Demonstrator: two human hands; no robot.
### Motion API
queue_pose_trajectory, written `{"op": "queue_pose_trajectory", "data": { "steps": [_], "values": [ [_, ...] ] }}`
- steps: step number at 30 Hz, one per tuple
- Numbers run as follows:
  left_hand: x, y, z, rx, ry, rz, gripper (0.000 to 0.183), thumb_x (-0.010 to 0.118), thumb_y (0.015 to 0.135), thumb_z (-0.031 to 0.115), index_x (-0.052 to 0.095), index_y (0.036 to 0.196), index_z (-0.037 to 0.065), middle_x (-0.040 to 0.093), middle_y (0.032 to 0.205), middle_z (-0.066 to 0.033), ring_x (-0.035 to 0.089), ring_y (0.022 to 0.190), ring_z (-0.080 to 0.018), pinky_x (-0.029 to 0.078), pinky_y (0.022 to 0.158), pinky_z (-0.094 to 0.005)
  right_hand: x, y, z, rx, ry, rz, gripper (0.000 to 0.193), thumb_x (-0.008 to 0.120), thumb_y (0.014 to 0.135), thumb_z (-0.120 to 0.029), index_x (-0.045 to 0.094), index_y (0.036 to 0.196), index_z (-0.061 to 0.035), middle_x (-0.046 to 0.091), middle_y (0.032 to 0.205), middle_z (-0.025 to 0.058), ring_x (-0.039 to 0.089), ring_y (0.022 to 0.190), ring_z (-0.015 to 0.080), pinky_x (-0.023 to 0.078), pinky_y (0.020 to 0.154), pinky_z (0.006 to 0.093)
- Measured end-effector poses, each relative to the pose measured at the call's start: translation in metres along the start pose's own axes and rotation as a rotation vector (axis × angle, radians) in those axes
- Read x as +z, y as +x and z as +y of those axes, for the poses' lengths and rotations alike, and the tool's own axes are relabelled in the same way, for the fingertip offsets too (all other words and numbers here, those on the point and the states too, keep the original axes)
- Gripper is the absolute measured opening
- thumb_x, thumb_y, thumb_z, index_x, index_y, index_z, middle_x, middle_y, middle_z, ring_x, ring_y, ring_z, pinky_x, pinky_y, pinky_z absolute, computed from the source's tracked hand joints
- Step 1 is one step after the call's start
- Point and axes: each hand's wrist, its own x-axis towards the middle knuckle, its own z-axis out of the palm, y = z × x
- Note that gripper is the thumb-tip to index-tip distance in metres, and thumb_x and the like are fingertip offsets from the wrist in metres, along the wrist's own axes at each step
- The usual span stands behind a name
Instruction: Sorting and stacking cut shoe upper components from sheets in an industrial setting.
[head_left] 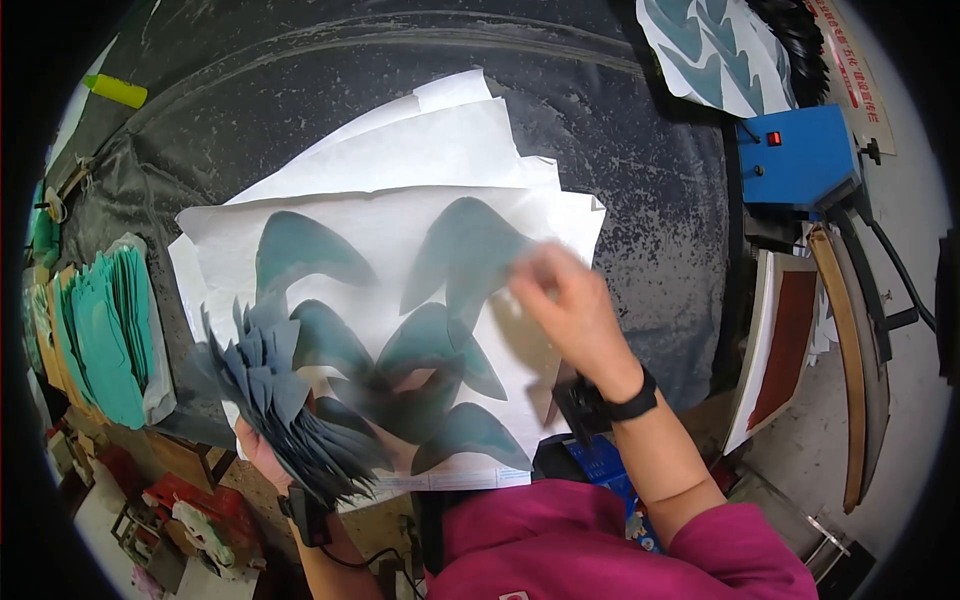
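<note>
My left hand (262, 455) is closed around the lower end of a thick fanned bundle of dark grey-blue cut pieces (265, 365), at the left edge of a white paper sheet (400, 205). Several curved, pointed teal-grey pieces lie on that sheet, among them one at the upper left (305, 250) and one at the lower right (475, 440); some overlap. Over the sheet's right side hovers my right hand (570, 305), fingers curled together in a pinch beside the upper right curved piece (460, 240). Its fingertips are blurred, so anything between them is hidden.
More white sheets fan out beneath the top one on the dark worn table cover (660, 250). Green stacked pieces (105, 330) stand at the left, with a yellow-green tube (117, 90) beyond. A blue machine (800, 155) and another sheet of teal pieces (715, 55) are at the right.
</note>
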Motion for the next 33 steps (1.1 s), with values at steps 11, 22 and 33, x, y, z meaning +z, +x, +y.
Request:
{"op": "queue_pose_trajectory", "data": {
  "steps": [11, 22, 33],
  "values": [
    [-0.019, 0.06, -0.03, -0.152, 0.113, 0.163, 0.045, 0.05, 0.1, 0.036, 0.069, 0.12, 0.001, 0.075, 0.114, -0.0151, 0.072, 0.102, -0.0319, 0.056, 0.098, -0.045, 0.036, 0.055, 0.02, -0.045, -0.284, 0.086, 0.07, 0.085, 0.076, -0.016, 0.053, 0.136, 0.0001, 0.06, 0.118, 0.0233, 0.059, 0.112, 0.041, 0.048, 0.099, 0.0471],
    [-0.047, 0.063, -0.034, -0.131, 0.145, 0.194, 0.047, 0.052, 0.099, 0.037, 0.069, 0.122, 0.0, 0.074, 0.113, -0.0175, 0.073, 0.098, -0.035, 0.06, 0.09, -0.0467, 0.032, 0.036, 0.029, -0.164, -0.229, 0.047, 0.047, 0.082, 0.079, -0.015, 0.06, 0.115, 0.0072, 0.055, 0.123, 0.0208, 0.053, 0.116, 0.0389, 0.046, 0.099, 0.0441],
    [-0.038, 0.061, -0.036, -0.108, 0.134, 0.164, 0.049, 0.051, 0.1, 0.037, 0.067, 0.125, -0.002, 0.073, 0.116, -0.0196, 0.072, 0.101, -0.0346, 0.058, 0.093, -0.0456, 0.033, 0.073, 0.002, -0.097, -0.339, 0.013, 0.043, 0.069, 0.093, -0.034, 0.073, 0.094, 0.0084, 0.059, 0.12, 0.0227, 0.056, 0.107, 0.0383, 0.05, 0.093, 0.0439]
  ]
}}
